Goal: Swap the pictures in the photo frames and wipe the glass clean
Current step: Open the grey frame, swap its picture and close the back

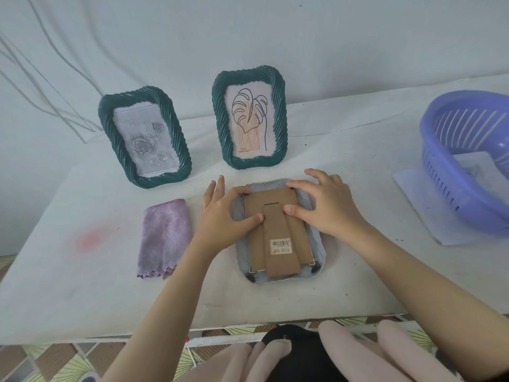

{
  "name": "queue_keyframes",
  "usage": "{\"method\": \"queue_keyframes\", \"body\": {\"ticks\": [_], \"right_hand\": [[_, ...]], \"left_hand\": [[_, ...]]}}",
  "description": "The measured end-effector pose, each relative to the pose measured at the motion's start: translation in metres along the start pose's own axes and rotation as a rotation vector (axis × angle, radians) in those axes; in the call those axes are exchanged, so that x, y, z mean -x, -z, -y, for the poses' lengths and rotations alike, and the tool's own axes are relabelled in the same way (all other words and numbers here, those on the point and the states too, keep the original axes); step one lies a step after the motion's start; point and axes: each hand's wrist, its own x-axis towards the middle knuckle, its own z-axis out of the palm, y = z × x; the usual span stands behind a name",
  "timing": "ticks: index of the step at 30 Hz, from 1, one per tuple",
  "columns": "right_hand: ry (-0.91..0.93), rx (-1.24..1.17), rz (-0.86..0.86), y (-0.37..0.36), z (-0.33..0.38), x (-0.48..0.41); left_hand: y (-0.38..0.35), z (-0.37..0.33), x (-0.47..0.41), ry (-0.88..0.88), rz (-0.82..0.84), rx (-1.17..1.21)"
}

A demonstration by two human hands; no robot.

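Note:
A pale blue-grey photo frame (319,253) lies face down in the middle of the table, its brown cardboard back (278,216) and stand facing up. My left hand (224,213) presses on the back's upper left corner. My right hand (325,205) presses on its upper right, thumb on the board. Behind them stand two dark green frames: the left green frame (106,125) shows a grey rose picture, the right green frame (220,106) shows a leaf line drawing. A folded purple cloth (165,238) lies left of the flat frame.
A purple plastic basket (440,172) with a paper inside stands at the right, resting on a white sheet (424,213). The table (82,299) has a white cover with a pink stain at the left. Its front edge runs just above my knees.

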Motion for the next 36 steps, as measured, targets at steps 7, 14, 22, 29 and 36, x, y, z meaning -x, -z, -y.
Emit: {"method": "queue_keyframes", "body": {"ticks": [7, 14, 22, 29, 36], "right_hand": [[0.140, -0.068, 0.155, 0.017, -0.007, 0.016], [0.355, -0.099, 0.340, 0.034, -0.013, 0.052], [0.465, 0.037, 0.361, 0.038, -0.012, 0.054], [0.463, 0.156, 0.429, 0.044, 0.000, 0.046], [0.531, 0.232, 0.419, 0.043, -0.004, 0.051]], "left_hand": [[-0.006, 0.008, 0.025, -0.152, 0.086, -0.037], [0.004, 0.012, 0.046, -0.277, 0.304, -0.089], [0.013, 0.012, 0.046, -0.257, 0.418, -0.159], [0.024, 0.009, 0.037, -0.289, 0.500, -0.353], [0.027, 0.008, 0.038, -0.384, 0.464, -0.525]]}}
